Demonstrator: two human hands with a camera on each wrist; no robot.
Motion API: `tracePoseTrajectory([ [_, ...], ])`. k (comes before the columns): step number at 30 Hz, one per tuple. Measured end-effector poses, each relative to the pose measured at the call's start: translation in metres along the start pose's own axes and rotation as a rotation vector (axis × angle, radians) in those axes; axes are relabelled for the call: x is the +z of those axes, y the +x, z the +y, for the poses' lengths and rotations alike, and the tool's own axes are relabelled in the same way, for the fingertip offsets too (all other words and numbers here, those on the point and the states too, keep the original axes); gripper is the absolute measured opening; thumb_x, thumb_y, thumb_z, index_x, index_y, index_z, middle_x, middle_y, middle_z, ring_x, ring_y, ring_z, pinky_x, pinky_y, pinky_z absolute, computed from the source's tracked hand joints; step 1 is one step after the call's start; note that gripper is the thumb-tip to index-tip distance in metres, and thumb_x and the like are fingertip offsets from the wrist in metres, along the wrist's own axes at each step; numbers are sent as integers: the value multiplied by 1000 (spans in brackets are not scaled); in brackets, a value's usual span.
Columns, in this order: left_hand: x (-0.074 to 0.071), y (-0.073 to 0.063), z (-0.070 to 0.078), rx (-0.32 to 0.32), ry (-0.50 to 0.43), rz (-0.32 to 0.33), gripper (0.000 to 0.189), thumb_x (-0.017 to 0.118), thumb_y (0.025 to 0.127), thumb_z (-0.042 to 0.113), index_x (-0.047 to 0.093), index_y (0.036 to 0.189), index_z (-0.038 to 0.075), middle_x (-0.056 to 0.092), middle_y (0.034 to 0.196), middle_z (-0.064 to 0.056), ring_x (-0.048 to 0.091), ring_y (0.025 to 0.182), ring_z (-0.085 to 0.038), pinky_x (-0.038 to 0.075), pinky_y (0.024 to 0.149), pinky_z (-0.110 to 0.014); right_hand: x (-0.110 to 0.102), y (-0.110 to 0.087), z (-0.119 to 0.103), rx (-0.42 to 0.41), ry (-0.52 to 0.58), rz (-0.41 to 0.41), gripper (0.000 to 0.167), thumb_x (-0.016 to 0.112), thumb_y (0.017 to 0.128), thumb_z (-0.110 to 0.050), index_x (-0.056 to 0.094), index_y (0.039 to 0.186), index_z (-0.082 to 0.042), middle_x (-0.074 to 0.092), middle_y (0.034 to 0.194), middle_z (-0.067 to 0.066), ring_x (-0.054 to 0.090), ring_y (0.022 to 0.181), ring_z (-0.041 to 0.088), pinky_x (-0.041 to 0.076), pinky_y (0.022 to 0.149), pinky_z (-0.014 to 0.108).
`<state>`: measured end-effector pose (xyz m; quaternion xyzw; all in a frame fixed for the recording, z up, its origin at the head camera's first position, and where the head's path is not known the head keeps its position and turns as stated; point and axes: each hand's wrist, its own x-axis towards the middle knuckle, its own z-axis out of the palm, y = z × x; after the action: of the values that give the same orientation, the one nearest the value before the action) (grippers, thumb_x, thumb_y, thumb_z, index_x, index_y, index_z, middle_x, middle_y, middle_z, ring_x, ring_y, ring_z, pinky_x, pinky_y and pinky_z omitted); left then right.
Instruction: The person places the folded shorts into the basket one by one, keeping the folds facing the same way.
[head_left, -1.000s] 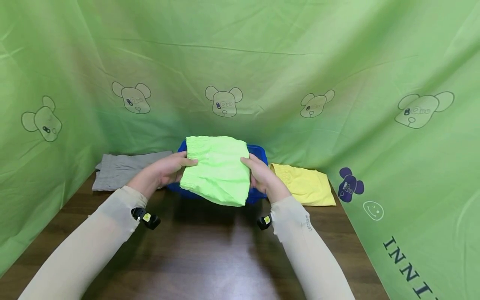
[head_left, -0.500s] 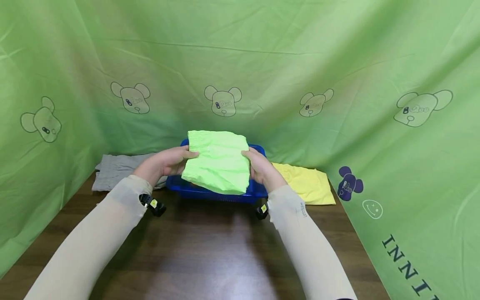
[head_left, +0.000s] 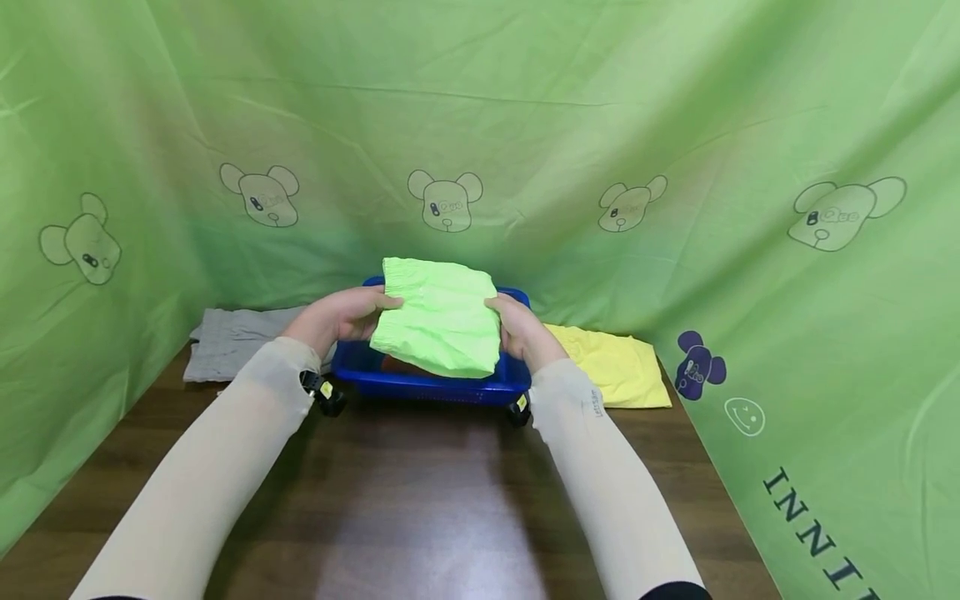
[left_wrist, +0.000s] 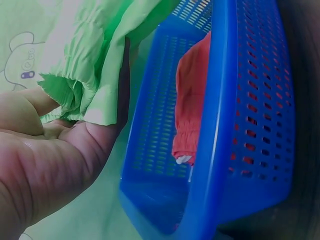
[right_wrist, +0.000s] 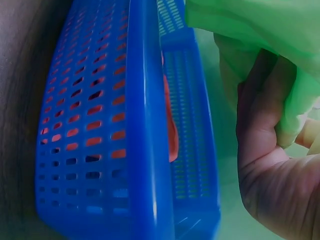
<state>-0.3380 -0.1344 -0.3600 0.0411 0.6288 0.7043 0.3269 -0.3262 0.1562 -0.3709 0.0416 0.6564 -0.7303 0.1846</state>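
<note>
Folded lime-green shorts (head_left: 441, 317) with a gathered elastic edge are held up over a blue plastic basket (head_left: 435, 388). My left hand (head_left: 351, 312) pinches their left edge, thumb on top and fingers beneath. On the opposite edge my right hand (head_left: 519, 323) grips in the same way. In the left wrist view, a red garment (left_wrist: 192, 100) with an elastic edge lies inside the basket. The shorts hide part of the basket's inside in the head view.
Folded grey cloth (head_left: 240, 337) lies on the brown wooden table (head_left: 420, 500), left of the basket. To the right is a folded yellow garment (head_left: 615, 362). A green printed curtain (head_left: 525, 125) rises behind and along both sides.
Both hands have moved the lime-green shorts away from me, further over the basket. More of the basket's front rim and a bit of the red garment now show.
</note>
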Motion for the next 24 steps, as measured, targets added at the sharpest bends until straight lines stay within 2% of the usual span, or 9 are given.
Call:
tracePoseTrajectory([
  [7, -3, 11, -7, -17, -14, 16, 30, 40, 112, 20, 32, 141, 19, 60, 113, -6, 70, 90, -21, 61, 77, -40, -3, 10, 4, 43, 11, 29, 37, 45, 108, -24, 43, 145, -20, 62, 88, 2, 64, 67, 14, 56, 59, 32],
  [13, -3, 19, -12, -17, -37, -2, 23, 39, 112, 17, 37, 135, 18, 63, 111, -7, 70, 93, -22, 61, 80, -44, -6, 15, 8, 49, 3, 40, 38, 45, 109, -24, 43, 146, -19, 60, 85, 1, 61, 64, 13, 54, 57, 31],
  [18, -3, 21, -16, -16, -10, 4, 21, 38, 112, 18, 40, 133, 18, 64, 108, -6, 70, 92, -21, 61, 79, -43, -6, 16, 11, 56, -5, 35, 39, 42, 109, -24, 41, 147, -18, 59, 86, 2, 62, 64, 14, 54, 57, 31],
  [24, -4, 27, -21, -29, -10, 11, 28, 39, 112, 19, 37, 140, 15, 64, 111, -7, 71, 93, -21, 61, 81, -43, -9, 19, 16, 58, -49, 52, 26, 41, 109, -24, 46, 134, -15, 55, 71, 0, 52, 49, 12, 49, 48, 30],
])
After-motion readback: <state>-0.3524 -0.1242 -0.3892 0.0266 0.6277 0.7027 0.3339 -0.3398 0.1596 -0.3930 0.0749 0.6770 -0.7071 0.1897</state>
